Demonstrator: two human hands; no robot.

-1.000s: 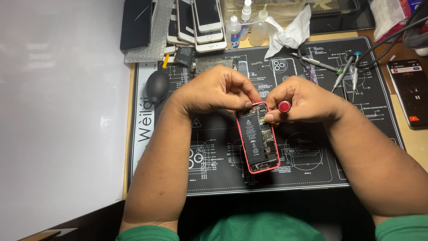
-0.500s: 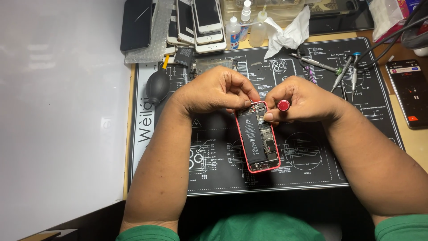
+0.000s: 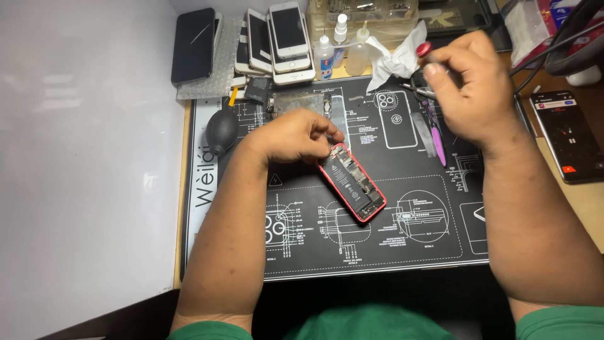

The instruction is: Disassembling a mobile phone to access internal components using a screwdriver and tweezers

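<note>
Currently: red phone (image 3: 351,182), screen off and insides exposed, is lying tilted on the black mat (image 3: 402,245). Left hand (image 3: 296,135) fingers are pinching its top edge; right hand (image 3: 469,85) is gripping a red-capped screwdriver (image 3: 424,50) above the mat. Reassembly undone.

A black work mat (image 3: 377,252) with white line diagrams covers the middle of the frame. A black rubber air blower (image 3: 222,130) lies at the mat's upper left. Stacked phones (image 3: 277,41) sit along the top edge, with two small clear bottles (image 3: 340,50) and a crumpled white tissue (image 3: 393,60) to their right. A phone with a lit screen (image 3: 566,135) lies at right.
</note>
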